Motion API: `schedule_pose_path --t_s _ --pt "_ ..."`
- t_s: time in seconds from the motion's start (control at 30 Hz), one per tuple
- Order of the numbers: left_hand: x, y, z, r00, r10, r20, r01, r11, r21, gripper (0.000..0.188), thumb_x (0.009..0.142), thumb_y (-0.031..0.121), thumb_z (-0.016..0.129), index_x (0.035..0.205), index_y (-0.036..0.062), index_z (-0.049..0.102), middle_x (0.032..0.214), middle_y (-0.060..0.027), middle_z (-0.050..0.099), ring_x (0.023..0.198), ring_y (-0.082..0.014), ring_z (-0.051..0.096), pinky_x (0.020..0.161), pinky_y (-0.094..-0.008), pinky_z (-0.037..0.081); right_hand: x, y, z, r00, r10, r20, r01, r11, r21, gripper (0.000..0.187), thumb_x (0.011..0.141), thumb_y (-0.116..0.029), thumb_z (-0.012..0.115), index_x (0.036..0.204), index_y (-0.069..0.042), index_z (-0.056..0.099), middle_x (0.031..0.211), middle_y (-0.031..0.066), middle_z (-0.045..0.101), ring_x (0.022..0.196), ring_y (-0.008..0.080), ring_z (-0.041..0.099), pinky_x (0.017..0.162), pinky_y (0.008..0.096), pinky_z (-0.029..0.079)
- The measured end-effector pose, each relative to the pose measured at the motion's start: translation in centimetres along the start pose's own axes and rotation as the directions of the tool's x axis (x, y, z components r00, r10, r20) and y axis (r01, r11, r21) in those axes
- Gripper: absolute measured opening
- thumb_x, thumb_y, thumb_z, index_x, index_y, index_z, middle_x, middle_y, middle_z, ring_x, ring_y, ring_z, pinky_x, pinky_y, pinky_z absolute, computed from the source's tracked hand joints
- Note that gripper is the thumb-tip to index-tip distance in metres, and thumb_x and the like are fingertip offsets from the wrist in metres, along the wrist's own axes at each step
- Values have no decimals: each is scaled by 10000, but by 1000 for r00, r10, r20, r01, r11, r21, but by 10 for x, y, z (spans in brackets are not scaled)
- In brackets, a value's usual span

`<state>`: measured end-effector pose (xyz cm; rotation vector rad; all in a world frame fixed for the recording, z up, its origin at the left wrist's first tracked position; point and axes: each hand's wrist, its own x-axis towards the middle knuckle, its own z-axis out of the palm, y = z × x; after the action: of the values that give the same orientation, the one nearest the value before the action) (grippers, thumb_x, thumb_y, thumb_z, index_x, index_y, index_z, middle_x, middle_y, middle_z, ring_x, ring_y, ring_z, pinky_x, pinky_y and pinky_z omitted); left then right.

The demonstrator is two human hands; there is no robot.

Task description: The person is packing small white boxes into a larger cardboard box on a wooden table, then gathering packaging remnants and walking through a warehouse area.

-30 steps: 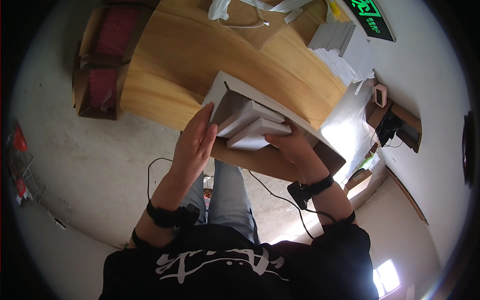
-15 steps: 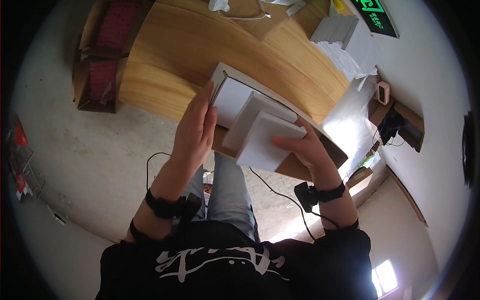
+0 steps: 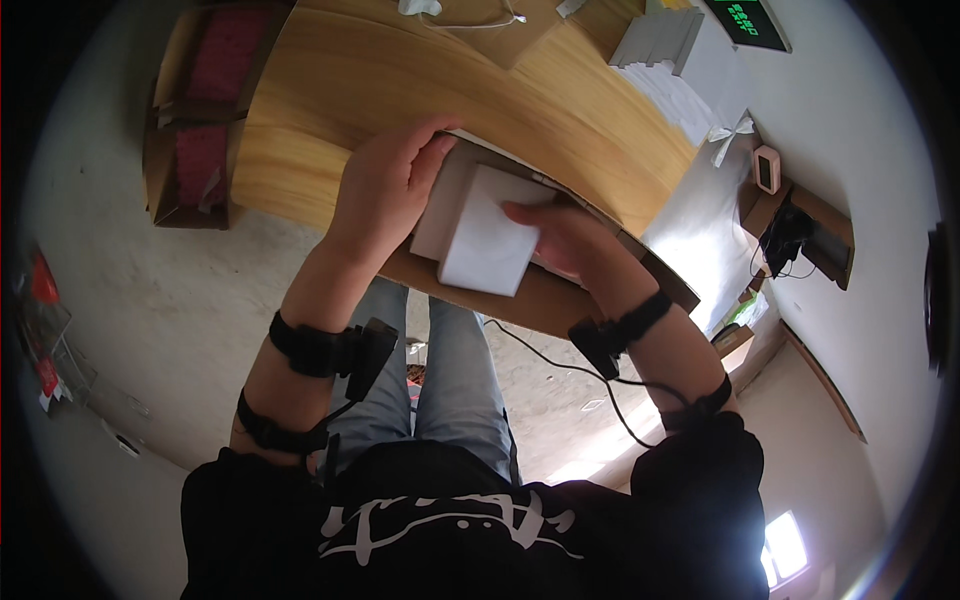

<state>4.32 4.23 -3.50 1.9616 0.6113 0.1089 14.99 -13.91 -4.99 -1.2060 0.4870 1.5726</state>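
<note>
A long open cardboard box [image 3: 545, 308] rests slantwise at the near edge of the table. My left hand [image 3: 390, 185] is closed over its left end wall, thumb and fingers along the rim. Inside the box, my right hand [image 3: 570, 240] grips a flat white box [image 3: 490, 238] with the thumb across its top face. Another flat pale piece [image 3: 437, 210] lies just left of and partly under that white box; whether my right hand holds it too is hidden. The right fingers are mostly out of sight beneath the thumb.
The wooden table [image 3: 330, 110] spreads beyond the box. At its far right stands a stack of white flat boxes [image 3: 665, 45]. Cardboard boxes with pink contents [image 3: 203, 165] are at the left. A white cable [image 3: 480, 24] lies at the back. Black cables hang from my wrist straps.
My right hand has lowered the white boxes into the cardboard box, moving them left and away from me. My left hand has slid farther along the end wall to its far corner.
</note>
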Motion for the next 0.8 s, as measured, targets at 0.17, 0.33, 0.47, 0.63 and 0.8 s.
schedule_pose_path --t_s 0.17,0.33,0.47,0.63,0.8 --pt "-2 -4 1 1000 12 -18 -11 1000 11 187 880 101 505 1050 64 573 930 -69 630 803 -172 609 697 -253 460 5 -13 17 999 -26 -29 15 946 -325 481 796 -112 630 1203 8 403 1145 139 509 1016 219 540 879 334 443" --pt "-8 -8 6 977 -211 -23 205 967 -153 427 864 326 535 1165 25 500 1001 -171 590 908 -245 568 793 -297 432 4 13 7 984 161 78 -136 956 -261 441 824 -163 601 1193 3 427 1084 128 535 912 196 571 744 292 489" --pt "-10 1 0 878 -449 168 478 846 -238 616 863 469 472 1265 8 402 1135 -191 532 1048 -256 506 887 -293 378 23 12 29 956 293 35 -253 876 -410 491 768 -90 620 1184 51 399 1067 116 542 970 192 549 839 288 449" --pt "-10 -9 -4 809 -519 278 588 728 -352 649 866 503 442 1295 22 374 1180 -168 502 1074 -198 472 889 -263 349 39 17 23 969 248 18 -230 919 -321 443 733 -40 619 1131 54 446 1084 127 523 985 205 525 876 294 417" --pt "-8 -3 -1 833 -493 250 549 792 -268 647 867 498 446 1307 34 358 1150 -135 506 1058 -182 457 906 -260 330 40 5 33 995 92 -26 -96 976 -194 457 714 -2 606 1142 29 447 1086 136 523 989 197 519 867 287 412"
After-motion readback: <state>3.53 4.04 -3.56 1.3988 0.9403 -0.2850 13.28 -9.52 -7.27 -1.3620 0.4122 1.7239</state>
